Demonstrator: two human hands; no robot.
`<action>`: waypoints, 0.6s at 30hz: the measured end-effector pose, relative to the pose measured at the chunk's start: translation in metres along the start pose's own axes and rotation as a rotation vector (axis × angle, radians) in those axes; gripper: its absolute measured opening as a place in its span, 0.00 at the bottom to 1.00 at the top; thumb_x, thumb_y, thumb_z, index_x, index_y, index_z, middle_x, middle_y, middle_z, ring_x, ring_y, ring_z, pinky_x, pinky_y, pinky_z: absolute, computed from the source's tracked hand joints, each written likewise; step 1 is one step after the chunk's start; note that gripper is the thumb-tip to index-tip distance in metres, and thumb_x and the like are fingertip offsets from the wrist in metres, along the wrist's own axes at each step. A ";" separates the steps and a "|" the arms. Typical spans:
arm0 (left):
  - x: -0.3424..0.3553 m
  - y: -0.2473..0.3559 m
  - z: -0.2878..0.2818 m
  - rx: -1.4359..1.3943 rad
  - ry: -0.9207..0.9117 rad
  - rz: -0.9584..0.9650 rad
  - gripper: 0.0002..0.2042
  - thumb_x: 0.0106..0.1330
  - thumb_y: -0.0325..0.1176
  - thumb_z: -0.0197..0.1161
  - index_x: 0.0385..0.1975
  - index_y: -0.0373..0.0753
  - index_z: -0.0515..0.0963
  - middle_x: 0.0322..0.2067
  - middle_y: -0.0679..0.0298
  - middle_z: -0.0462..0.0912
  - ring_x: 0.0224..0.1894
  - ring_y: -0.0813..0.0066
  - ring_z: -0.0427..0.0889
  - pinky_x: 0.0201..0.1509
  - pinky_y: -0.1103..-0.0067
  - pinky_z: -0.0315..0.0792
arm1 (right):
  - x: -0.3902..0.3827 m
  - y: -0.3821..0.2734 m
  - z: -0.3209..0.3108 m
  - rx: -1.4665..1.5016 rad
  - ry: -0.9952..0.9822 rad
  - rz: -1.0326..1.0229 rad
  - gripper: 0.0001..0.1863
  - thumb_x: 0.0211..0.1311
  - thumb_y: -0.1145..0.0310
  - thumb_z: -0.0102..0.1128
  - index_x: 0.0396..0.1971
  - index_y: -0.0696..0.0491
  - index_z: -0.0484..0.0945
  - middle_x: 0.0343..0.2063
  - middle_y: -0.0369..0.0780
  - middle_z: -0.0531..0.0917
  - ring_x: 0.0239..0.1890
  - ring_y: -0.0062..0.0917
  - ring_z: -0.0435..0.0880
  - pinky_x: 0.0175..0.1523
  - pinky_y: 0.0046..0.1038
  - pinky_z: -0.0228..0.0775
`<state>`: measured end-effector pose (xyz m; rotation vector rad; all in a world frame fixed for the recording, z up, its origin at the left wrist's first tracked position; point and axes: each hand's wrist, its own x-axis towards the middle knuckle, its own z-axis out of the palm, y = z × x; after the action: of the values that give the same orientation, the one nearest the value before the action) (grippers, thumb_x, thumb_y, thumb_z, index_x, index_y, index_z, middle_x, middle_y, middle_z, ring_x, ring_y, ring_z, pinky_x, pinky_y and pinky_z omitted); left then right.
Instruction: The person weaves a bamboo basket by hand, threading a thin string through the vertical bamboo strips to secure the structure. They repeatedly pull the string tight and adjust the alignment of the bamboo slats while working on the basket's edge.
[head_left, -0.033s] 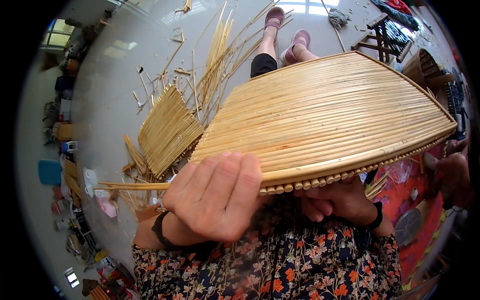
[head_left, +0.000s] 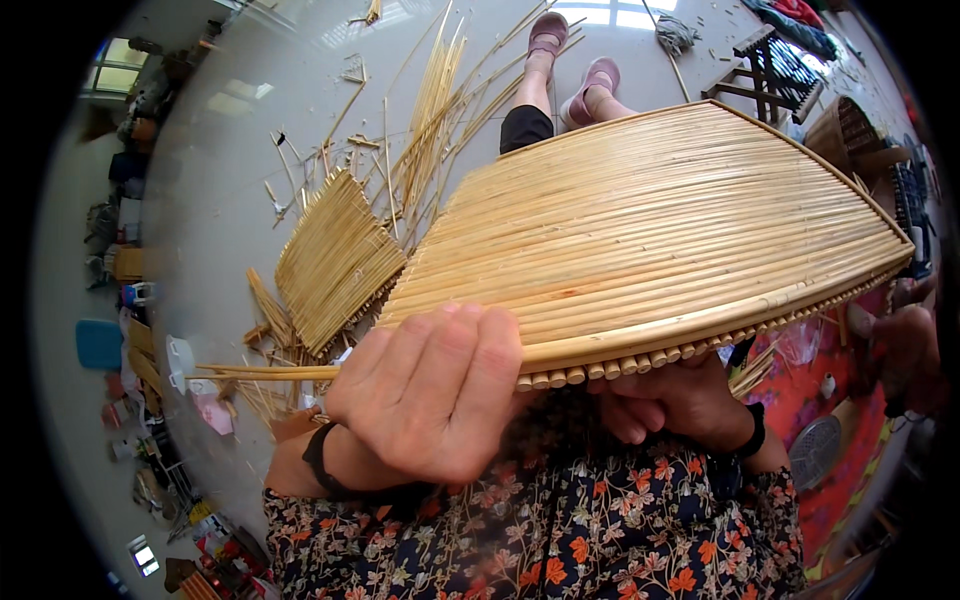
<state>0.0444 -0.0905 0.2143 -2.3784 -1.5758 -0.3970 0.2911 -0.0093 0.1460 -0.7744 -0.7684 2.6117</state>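
Observation:
A large panel of pale yellow canes [head_left: 640, 225], laid side by side and framed by a thicker cane rim, rests across my lap. My left hand [head_left: 430, 395] is wrapped round its near left edge, with the fingers over the top. Two loose cane ends [head_left: 265, 373] stick out leftward from under that fist. My right hand [head_left: 690, 400] is beneath the near edge, right of the middle, its fingers curled and partly hidden by the panel. A row of round cut cane ends [head_left: 610, 369] shows along this edge, between the hands.
On the floor to the left lies a smaller cane panel [head_left: 340, 262]. Long loose canes [head_left: 435, 130] and offcuts are scattered beyond it. A small folding stool [head_left: 768, 75] stands far right, near a brown basket [head_left: 842, 135]. Another person's hand [head_left: 905, 335] shows at the right edge.

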 end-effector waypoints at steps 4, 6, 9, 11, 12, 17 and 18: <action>-0.008 0.002 0.002 0.031 0.010 0.047 0.21 0.67 0.45 0.79 0.44 0.30 0.86 0.34 0.54 0.89 0.32 0.59 0.91 0.31 0.73 0.81 | 0.001 0.007 0.004 0.051 -0.037 0.037 0.09 0.78 0.73 0.70 0.47 0.64 0.88 0.20 0.36 0.81 0.19 0.21 0.77 0.27 0.26 0.73; -0.011 0.003 0.003 0.033 0.008 0.047 0.21 0.69 0.44 0.77 0.45 0.29 0.86 0.34 0.53 0.89 0.33 0.59 0.91 0.31 0.73 0.81 | 0.001 0.010 0.005 0.083 -0.046 0.068 0.09 0.79 0.73 0.69 0.45 0.64 0.87 0.19 0.36 0.79 0.19 0.21 0.77 0.27 0.27 0.72; -0.016 0.005 0.003 0.040 -0.022 0.061 0.20 0.71 0.43 0.75 0.46 0.28 0.86 0.34 0.53 0.89 0.34 0.59 0.92 0.31 0.74 0.82 | 0.000 0.016 0.007 0.138 -0.048 0.100 0.08 0.79 0.73 0.68 0.44 0.64 0.87 0.17 0.36 0.76 0.19 0.21 0.76 0.28 0.28 0.72; -0.019 0.006 0.002 0.038 -0.040 0.076 0.20 0.73 0.43 0.74 0.46 0.27 0.85 0.35 0.52 0.89 0.35 0.59 0.92 0.31 0.74 0.82 | -0.001 0.019 0.008 0.172 -0.064 0.118 0.08 0.80 0.73 0.68 0.44 0.64 0.86 0.16 0.35 0.74 0.19 0.21 0.75 0.28 0.28 0.72; -0.020 0.006 0.002 0.036 -0.041 0.083 0.20 0.73 0.43 0.73 0.46 0.27 0.85 0.36 0.52 0.89 0.35 0.59 0.92 0.32 0.74 0.82 | 0.000 0.020 0.008 0.184 -0.083 0.125 0.08 0.80 0.72 0.68 0.45 0.64 0.86 0.16 0.35 0.74 0.19 0.21 0.75 0.29 0.28 0.72; -0.023 0.005 0.003 0.035 -0.045 0.097 0.20 0.73 0.43 0.73 0.47 0.26 0.85 0.37 0.51 0.89 0.37 0.59 0.93 0.33 0.74 0.82 | 0.004 0.020 0.010 0.183 -0.123 0.150 0.09 0.81 0.71 0.66 0.45 0.63 0.86 0.15 0.34 0.72 0.20 0.22 0.75 0.31 0.28 0.72; -0.024 0.005 0.003 0.043 -0.048 0.099 0.20 0.73 0.43 0.73 0.47 0.27 0.85 0.37 0.51 0.89 0.37 0.59 0.93 0.34 0.74 0.82 | 0.004 0.019 0.010 0.172 -0.113 0.144 0.09 0.81 0.71 0.66 0.45 0.63 0.85 0.15 0.34 0.73 0.20 0.22 0.76 0.31 0.27 0.72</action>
<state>0.0403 -0.1113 0.2023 -2.4387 -1.4635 -0.2852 0.2800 -0.0274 0.1405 -0.6597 -0.5243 2.8253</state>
